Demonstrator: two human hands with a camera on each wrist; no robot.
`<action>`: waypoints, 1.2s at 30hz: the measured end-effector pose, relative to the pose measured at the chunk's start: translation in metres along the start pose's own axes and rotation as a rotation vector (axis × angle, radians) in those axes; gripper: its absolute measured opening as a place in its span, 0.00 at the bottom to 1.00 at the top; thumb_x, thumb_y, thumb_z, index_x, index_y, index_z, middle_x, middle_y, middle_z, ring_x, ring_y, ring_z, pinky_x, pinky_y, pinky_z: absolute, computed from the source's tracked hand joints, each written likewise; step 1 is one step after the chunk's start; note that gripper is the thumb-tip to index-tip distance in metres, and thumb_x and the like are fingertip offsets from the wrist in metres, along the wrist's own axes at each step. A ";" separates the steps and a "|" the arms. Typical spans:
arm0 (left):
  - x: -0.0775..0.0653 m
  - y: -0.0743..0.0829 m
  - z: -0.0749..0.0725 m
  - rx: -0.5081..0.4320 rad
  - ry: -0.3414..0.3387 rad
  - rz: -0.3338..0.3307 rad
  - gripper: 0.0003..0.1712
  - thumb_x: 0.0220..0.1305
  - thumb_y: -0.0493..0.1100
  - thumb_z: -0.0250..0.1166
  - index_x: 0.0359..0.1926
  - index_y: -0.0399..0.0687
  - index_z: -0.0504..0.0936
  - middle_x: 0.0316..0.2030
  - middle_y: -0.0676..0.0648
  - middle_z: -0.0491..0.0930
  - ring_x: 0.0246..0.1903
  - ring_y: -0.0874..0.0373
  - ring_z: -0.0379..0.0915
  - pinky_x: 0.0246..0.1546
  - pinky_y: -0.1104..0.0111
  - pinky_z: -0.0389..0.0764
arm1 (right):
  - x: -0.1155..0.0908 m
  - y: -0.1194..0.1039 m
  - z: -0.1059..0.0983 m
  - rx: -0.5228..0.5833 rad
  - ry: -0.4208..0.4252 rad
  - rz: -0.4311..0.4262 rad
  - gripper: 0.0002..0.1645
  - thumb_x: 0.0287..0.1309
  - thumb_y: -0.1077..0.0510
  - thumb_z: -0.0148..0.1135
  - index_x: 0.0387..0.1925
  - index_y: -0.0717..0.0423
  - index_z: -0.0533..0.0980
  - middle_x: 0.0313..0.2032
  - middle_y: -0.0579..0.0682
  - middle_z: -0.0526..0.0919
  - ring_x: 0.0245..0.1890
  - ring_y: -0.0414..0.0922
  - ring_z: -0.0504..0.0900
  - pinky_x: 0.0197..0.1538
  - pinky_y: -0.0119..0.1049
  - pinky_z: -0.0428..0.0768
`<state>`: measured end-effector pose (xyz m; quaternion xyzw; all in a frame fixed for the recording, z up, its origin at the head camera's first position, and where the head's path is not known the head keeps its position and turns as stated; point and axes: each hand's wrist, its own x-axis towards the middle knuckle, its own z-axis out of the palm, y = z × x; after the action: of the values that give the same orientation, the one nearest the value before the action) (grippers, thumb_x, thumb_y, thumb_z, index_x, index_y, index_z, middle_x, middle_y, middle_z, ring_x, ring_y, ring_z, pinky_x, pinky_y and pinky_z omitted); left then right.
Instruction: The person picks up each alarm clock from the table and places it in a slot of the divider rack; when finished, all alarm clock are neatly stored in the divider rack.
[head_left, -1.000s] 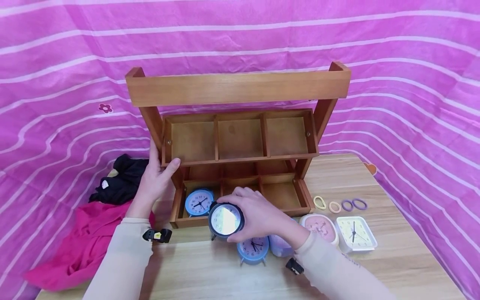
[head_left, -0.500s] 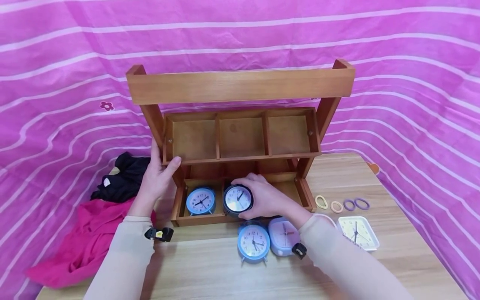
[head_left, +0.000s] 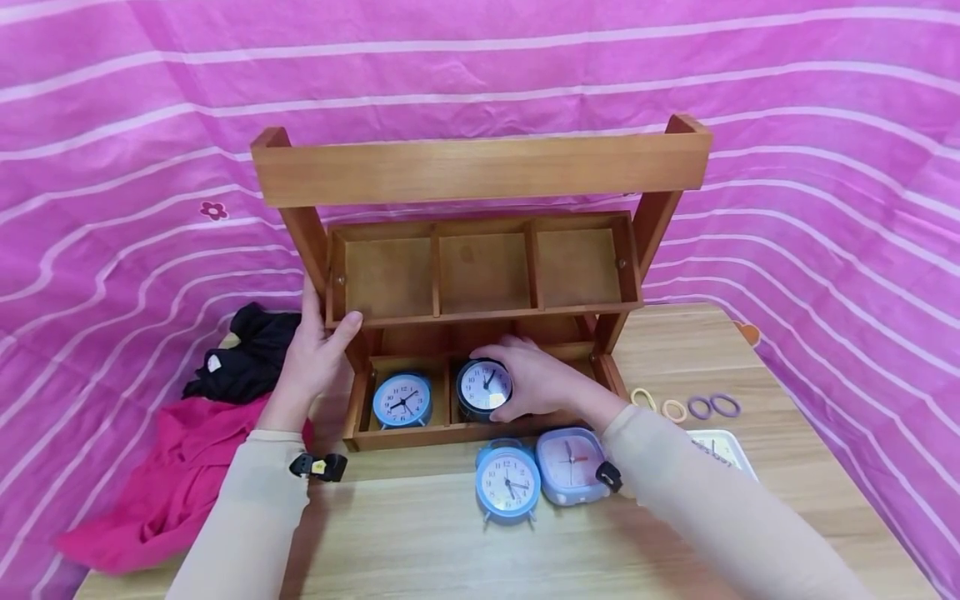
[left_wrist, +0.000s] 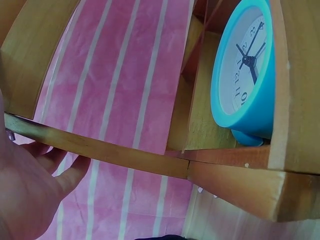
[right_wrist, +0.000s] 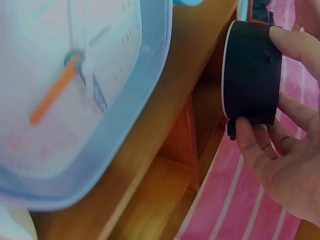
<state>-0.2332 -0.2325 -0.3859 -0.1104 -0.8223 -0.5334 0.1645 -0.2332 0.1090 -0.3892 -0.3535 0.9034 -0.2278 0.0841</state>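
The right grip (head_left: pixel 536 379) was clamped on a round black alarm clock with a white dial (head_left: pixel 485 386), in the middle lower compartment of a brown wooden two-tier rack (head_left: pixel 480 171). The left grip (head_left: pixel 317 358) held the rack's left side, its thumb on the upper tray's front edge. Left of the right grip, a round blue alarm clock (head_left: pixel 402 401) stood in the neighbouring compartment. In front of the right grip, a round light-blue alarm clock (head_left: pixel 507 483) and a square lavender clock (head_left: pixel 568 467) stood side by side on the pale wood-grained bench (head_left: pixel 420 550).
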 end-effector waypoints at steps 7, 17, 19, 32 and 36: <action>-0.001 -0.004 0.001 0.017 -0.018 -0.028 0.55 0.74 0.50 0.65 0.83 0.76 0.34 0.81 0.41 0.54 0.75 0.34 0.56 0.73 0.34 0.55 | 0.011 0.007 0.004 0.041 -0.061 0.055 0.50 0.46 0.52 0.85 0.71 0.51 0.73 0.64 0.52 0.78 0.63 0.51 0.73 0.68 0.52 0.75; 0.000 -0.004 0.001 0.011 -0.031 -0.020 0.55 0.75 0.50 0.64 0.83 0.76 0.33 0.82 0.43 0.51 0.77 0.35 0.54 0.74 0.33 0.53 | 0.016 0.017 0.008 0.058 -0.097 0.044 0.49 0.45 0.52 0.86 0.70 0.50 0.74 0.64 0.53 0.78 0.64 0.52 0.74 0.69 0.53 0.74; 0.001 -0.004 0.000 0.007 -0.029 -0.018 0.55 0.75 0.51 0.64 0.83 0.76 0.34 0.82 0.43 0.51 0.77 0.35 0.54 0.74 0.34 0.53 | 0.015 0.018 0.009 0.059 -0.108 0.047 0.49 0.45 0.51 0.86 0.70 0.51 0.74 0.64 0.53 0.78 0.64 0.52 0.74 0.69 0.53 0.75; 0.002 0.001 -0.001 -0.014 -0.050 0.001 0.54 0.75 0.51 0.64 0.83 0.76 0.33 0.82 0.45 0.49 0.78 0.37 0.52 0.73 0.33 0.53 | 0.020 0.027 0.014 0.047 -0.135 0.072 0.49 0.45 0.51 0.86 0.70 0.53 0.75 0.65 0.56 0.78 0.66 0.54 0.75 0.70 0.51 0.73; 0.003 0.002 -0.003 -0.009 -0.052 0.004 0.54 0.75 0.51 0.63 0.83 0.77 0.32 0.82 0.46 0.48 0.77 0.36 0.52 0.73 0.32 0.53 | 0.024 0.023 0.013 0.025 -0.160 0.105 0.47 0.47 0.51 0.86 0.69 0.54 0.76 0.64 0.56 0.79 0.65 0.54 0.75 0.70 0.50 0.74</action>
<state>-0.2344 -0.2345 -0.3817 -0.1265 -0.8236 -0.5339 0.1434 -0.2606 0.1032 -0.4112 -0.3217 0.9081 -0.2055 0.1720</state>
